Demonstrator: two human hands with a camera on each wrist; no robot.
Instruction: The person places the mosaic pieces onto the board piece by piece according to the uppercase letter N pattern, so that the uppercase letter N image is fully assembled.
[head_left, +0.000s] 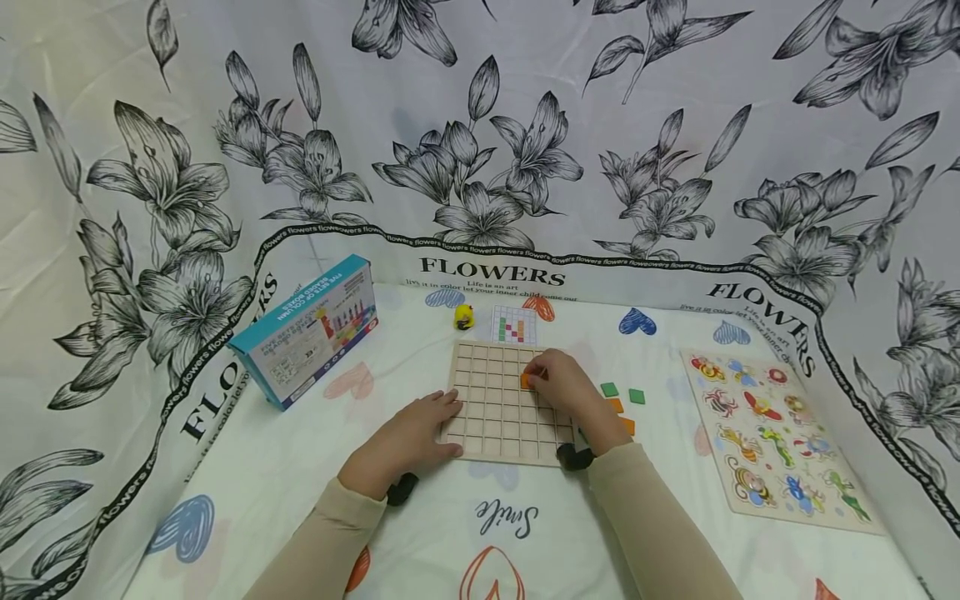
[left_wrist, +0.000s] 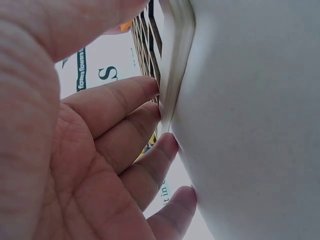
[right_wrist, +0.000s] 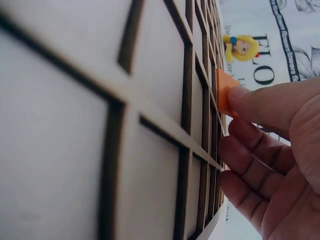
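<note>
A wooden grid board (head_left: pixel 491 417) lies flat in front of the person, its square cells framed by thin raised strips. The right hand (head_left: pixel 561 383) pinches an orange square tile (right_wrist: pixel 226 92) between thumb and fingers, right at the cells in the board's upper right part. In the right wrist view the other fingertips (right_wrist: pixel 235 150) lie close along the grid. At the board's left edge rests the left hand (head_left: pixel 408 437), its fingers extended; the left wrist view shows fingertips (left_wrist: pixel 152 87) touching the board's side. A pattern card (head_left: pixel 514 325) with coloured squares lies just behind the board.
Several green tiles (head_left: pixel 637 397) and orange tiles (head_left: pixel 627 427) lie right of the board, partly behind the right forearm. A small yellow-haired figure (head_left: pixel 464 317) stands beside the card. A blue-topped box (head_left: pixel 311 333) stands at left; an insect puzzle board (head_left: pixel 780 442) lies at right.
</note>
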